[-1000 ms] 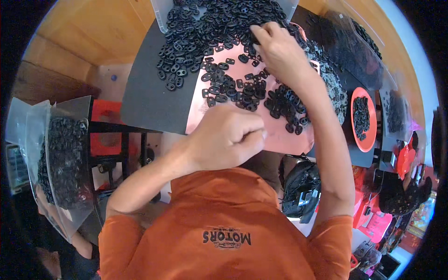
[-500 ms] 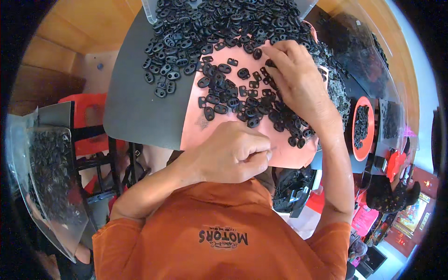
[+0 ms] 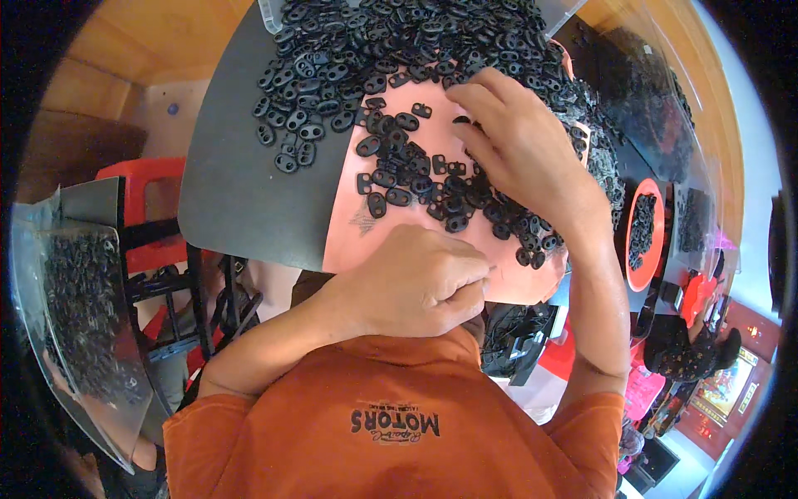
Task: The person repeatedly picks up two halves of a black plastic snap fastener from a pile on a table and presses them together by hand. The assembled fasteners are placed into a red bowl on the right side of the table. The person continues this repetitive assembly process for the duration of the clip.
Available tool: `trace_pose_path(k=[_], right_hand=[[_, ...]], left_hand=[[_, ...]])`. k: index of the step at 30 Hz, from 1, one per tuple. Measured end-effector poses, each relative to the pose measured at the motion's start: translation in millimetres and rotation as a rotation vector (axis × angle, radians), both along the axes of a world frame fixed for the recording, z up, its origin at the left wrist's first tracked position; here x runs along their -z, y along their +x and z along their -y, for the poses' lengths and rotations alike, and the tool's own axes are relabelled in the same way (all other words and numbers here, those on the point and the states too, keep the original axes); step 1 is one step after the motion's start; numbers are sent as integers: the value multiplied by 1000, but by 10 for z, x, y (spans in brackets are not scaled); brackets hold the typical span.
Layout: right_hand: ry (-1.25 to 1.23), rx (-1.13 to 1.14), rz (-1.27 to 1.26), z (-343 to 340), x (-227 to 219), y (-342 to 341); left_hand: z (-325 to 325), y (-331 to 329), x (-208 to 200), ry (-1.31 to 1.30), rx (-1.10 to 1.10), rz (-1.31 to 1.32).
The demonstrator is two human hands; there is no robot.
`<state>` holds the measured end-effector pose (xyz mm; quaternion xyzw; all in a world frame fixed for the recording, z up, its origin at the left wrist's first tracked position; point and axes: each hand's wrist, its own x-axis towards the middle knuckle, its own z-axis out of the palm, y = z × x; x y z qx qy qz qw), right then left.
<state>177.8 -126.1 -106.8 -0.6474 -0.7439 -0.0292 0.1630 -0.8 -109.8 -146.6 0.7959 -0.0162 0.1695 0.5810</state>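
Black plastic toggles (image 3: 399, 179): likely light, stiff, slippery; pinch by edges.
Right hand (image 3: 524, 145): fingers spread on pile.
Left hand (image 3: 416, 283): clenched, contents hidden.

Small black oval two-holed plastic pieces (image 3: 416, 179) lie heaped across a pink sheet (image 3: 349, 241).

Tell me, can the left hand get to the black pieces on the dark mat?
Probably yes. The left hand is curled into a fist at the near edge of the pink sheet, and the black pieces on the dark mat lie just ahead with bare mat between. The right hand works farther right.
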Motion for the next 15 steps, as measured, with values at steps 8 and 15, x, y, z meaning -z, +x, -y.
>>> trace_pose_path(k=[8,15], right_hand=[[14,-45,10,-52,-46,-12],[-57,53,-9,194,-96,81]], left_hand=[[-1,-3,22,-40,4,10],[8,-1,7,-34,-14,16]])
